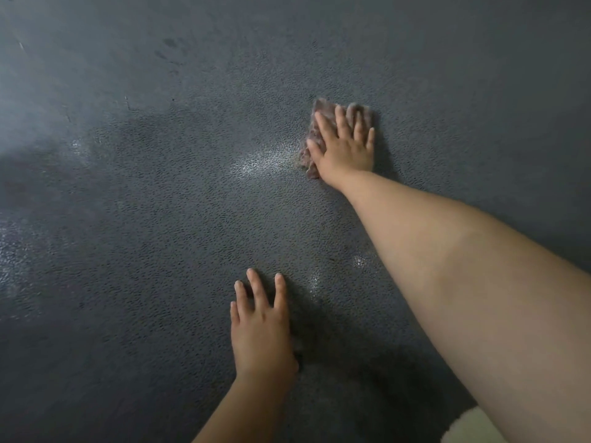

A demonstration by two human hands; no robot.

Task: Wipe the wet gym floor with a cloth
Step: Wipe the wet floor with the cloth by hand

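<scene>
From the head camera I saw my right hand (343, 145) reached far out, pressing a small pinkish cloth (315, 135) flat against the dark, pebbled gym floor (144, 219). Its fingers (339, 118) were straight and spread wide on top of the cloth, not curled round it. My left hand (260, 327) lay near me, palm down on the bare floor, fingers straight and slightly apart, holding nothing.

I judged the main risk to be a slip: a shiny wet patch (256, 163) sat just left of the cloth, and smaller glints (359, 261) showed between my two hands, so the bracing left hand could slide on the damp floor. With only flat pressure on it, the cloth could bunch up or escape from under my palm and leave streaks.

More sheen (19, 251) lay at the far left edge. Something pale (470, 426) showed at the near right corner; I could not tell what. Nothing stood in the cloth's way.
</scene>
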